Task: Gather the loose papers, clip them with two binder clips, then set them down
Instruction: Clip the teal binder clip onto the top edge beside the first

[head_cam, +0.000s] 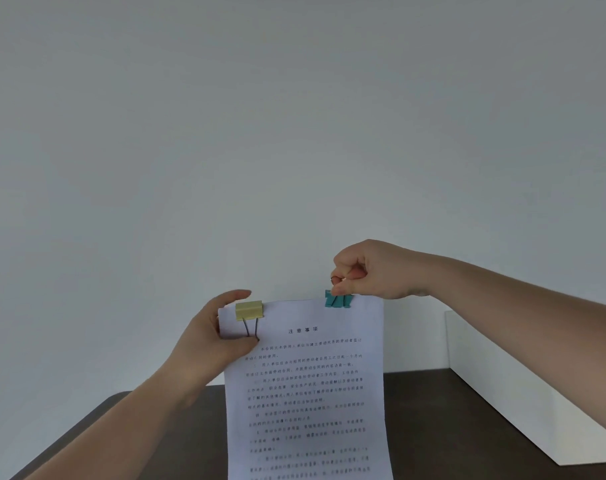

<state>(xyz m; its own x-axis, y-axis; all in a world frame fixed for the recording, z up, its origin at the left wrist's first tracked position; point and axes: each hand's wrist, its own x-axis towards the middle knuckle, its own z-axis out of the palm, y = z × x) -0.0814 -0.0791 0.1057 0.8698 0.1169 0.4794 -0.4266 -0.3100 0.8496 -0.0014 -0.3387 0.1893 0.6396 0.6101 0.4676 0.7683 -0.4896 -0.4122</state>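
Holding the papers [308, 386] upright in the air above the dark tabletop [433, 427], printed side to the camera. Left hand [213, 336] grips the stack's upper left edge, thumb pressed on the wire handles of the yellow binder clip [249, 310], which sits clamped on the top edge near the left corner. Right hand [367, 271] pinches the handles of the teal binder clip [339, 300] on the top edge near the right corner. White box [523, 393] along the tabletop's right edge; plain wall [294, 133] behind.
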